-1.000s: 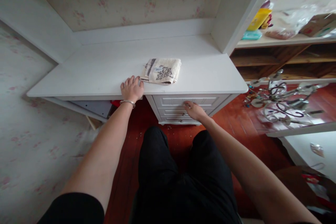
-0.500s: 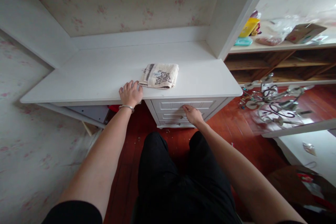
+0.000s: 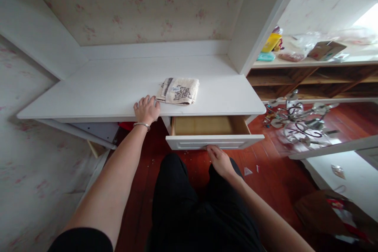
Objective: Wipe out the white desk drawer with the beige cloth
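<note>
My left hand [image 3: 147,109] rests on the front edge of the white desk [image 3: 112,86], fingers spread, with a bangle at the wrist. Just right of its fingertips lies a folded beige towel [image 3: 181,91] with a dark pattern. Below the desktop, the top drawer [image 3: 212,142] is pulled out, and its wooden bottom shows bare in the visible part. My right hand [image 3: 220,159] is closed at the middle of the drawer front, fingers pinched where the knob sits; the knob itself is hidden by them.
A chandelier [image 3: 301,120] lies on the red wooden floor [image 3: 274,173] to the right. Behind it stands a low wooden shelf [image 3: 313,76] topped with plastic bags and a cardboard box [image 3: 327,50]. A brown bag [image 3: 313,208] sits at lower right. My knees are close below the drawer.
The top drawer has come out from shut toward me, with my right hand moving back along with its front. My left hand has stayed on the desk edge beside the towel.
</note>
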A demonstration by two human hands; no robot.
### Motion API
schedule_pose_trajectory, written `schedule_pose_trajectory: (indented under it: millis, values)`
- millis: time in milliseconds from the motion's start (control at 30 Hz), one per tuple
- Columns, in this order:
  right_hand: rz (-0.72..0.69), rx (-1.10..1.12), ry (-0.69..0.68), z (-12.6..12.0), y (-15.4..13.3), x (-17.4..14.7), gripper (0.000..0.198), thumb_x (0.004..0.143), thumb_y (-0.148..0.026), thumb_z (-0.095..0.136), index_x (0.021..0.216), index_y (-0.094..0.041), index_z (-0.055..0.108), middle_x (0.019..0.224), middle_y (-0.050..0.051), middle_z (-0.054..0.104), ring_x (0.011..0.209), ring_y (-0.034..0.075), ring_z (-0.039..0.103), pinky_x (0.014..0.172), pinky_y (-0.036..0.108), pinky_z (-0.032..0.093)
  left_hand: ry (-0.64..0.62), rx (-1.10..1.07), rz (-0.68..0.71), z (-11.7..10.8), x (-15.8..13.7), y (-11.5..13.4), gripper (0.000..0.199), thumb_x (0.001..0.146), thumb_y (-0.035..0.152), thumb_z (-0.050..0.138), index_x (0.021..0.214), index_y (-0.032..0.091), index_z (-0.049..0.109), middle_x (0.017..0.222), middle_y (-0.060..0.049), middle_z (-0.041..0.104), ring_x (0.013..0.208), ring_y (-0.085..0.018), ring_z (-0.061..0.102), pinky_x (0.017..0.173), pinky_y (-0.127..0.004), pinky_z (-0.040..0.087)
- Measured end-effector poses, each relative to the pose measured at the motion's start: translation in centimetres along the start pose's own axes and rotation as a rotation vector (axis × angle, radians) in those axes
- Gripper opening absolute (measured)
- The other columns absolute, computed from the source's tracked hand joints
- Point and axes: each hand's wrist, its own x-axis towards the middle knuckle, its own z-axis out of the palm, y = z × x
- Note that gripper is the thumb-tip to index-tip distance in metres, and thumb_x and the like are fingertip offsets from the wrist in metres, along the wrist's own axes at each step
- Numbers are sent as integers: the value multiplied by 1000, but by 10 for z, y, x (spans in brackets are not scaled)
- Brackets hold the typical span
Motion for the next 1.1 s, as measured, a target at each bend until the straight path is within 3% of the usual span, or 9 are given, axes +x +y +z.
schedule_pose_trajectory:
  millis: [167, 300, 433, 567, 633, 700, 800, 867, 1100]
  values:
    - [-47, 189, -33, 4, 9, -68, 34, 98, -42, 37, 112, -27, 64, 119, 3, 65, 113, 20, 60, 103, 36, 44, 4, 1, 2, 1, -1, 0, 50, 95, 42, 27, 138, 27, 48, 148, -6, 41, 134, -28, 35, 110, -53, 23]
    - [18, 262, -105, -1, 6, -111, 36, 98, -43, 40, 119, -25, 65, 124, 4, 64, 117, 20, 57, 108, 36, 40, 29, -5, 37, 5, -2, -3, 47, 96, 39, 26, 133, 25, 52, 145, -8, 45, 132, -29, 38, 108, -54, 26]
    - [95, 293, -196, -10, -1, -140, 40, 97, -47, 42, 121, -25, 66, 127, 4, 63, 121, 21, 55, 112, 38, 36, 126, -90, 88, -2, -2, -2, 45, 90, 30, 39, 132, 16, 51, 139, -16, 44, 124, -31, 45, 103, -49, 36]
    - [131, 301, -265, -16, -6, -158, 44, 98, -49, 40, 124, -23, 65, 130, 6, 61, 123, 21, 54, 112, 37, 35, 205, -159, 409, -22, -3, 28, 49, 84, 20, 46, 132, 14, 50, 137, -15, 45, 126, -29, 43, 106, -44, 35]
    - [142, 303, -277, -18, -7, -162, 46, 98, -49, 39, 124, -23, 65, 131, 6, 61, 123, 21, 54, 112, 36, 35, 143, -158, 632, -30, -1, 51, 49, 84, 19, 46, 132, 16, 51, 136, -12, 47, 127, -26, 42, 109, -43, 32]
    - [143, 305, -276, -20, -9, -165, 46, 98, -50, 39, 124, -23, 66, 130, 6, 61, 123, 21, 54, 112, 37, 35, 65, -118, 749, -32, 3, 72, 50, 86, 28, 47, 134, 17, 50, 141, -11, 44, 132, -27, 36, 113, -46, 25]
    - [140, 293, -279, -22, -10, -171, 46, 98, -50, 39, 123, -23, 66, 130, 6, 62, 122, 22, 55, 111, 37, 35, -41, -22, 688, -23, 11, 90, 67, 86, 51, 48, 144, 18, 39, 154, -11, 28, 141, -33, 21, 115, -53, 12]
    - [140, 285, -278, -22, -11, -176, 45, 98, -50, 39, 120, -24, 68, 127, 5, 64, 119, 22, 57, 108, 35, 39, -112, 19, 610, -14, 13, 93, 78, 85, 61, 45, 148, 17, 31, 156, -12, 24, 142, -34, 19, 115, -52, 12]
    - [132, 251, -306, -24, -15, -189, 44, 99, -47, 36, 109, -23, 72, 107, 5, 70, 101, 20, 65, 93, 29, 46, -32, 63, 607, -16, -15, 90, 82, 84, 72, 38, 147, 20, 33, 146, -12, 42, 127, -33, 40, 109, -51, 18]
